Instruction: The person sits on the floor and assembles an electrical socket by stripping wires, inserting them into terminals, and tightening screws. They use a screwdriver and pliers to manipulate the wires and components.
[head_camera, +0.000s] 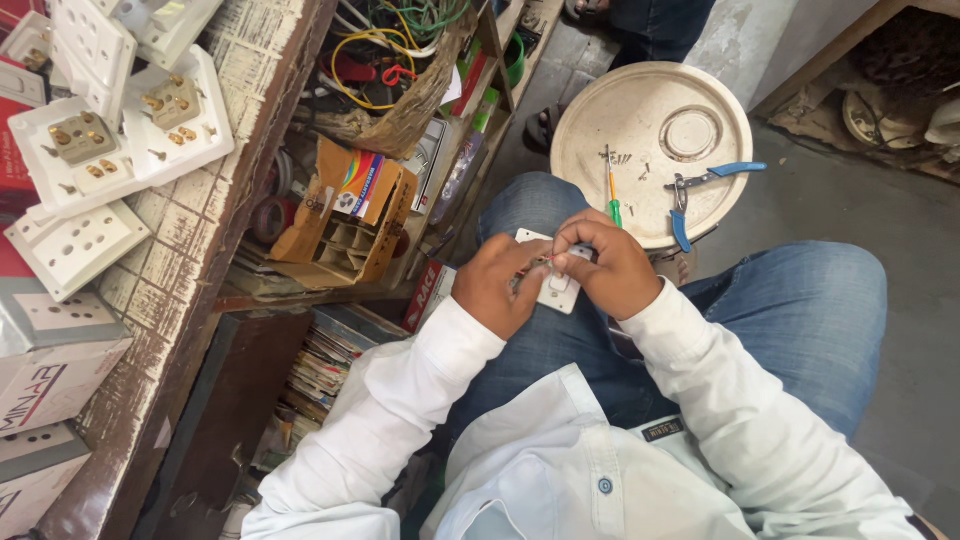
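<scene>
**Both hands closed on a white switch plate over the lap**

Head view: the small white plastic switch plate (556, 290) sits above the person's blue-jeaned knees, and both hands grip it. The left hand (497, 284) clasps the plate's left edge, fingers curled around it; the right hand (612, 268) is bent over the plate's top right part, fingertips pinched down on it — thin reddish wires show between the two hands, too small to tell more.

Just beyond the plate stands a round cream-coloured plastic bucket lid (640, 120). On the lid, nearest the plate, lies a thin screwdriver with a green and orange handle (611, 190); to its right rest blue-handled pliers (700, 190), and a few small screws are scattered near the screwdriver's tip.

Well to the left of the plate, a worn wooden bench top (190, 260) carries several white socket boards (120, 140) with brass terminals facing up. Between bench and plate, an open brown cardboard box (345, 220) leans on a cluttered shelf.
</scene>
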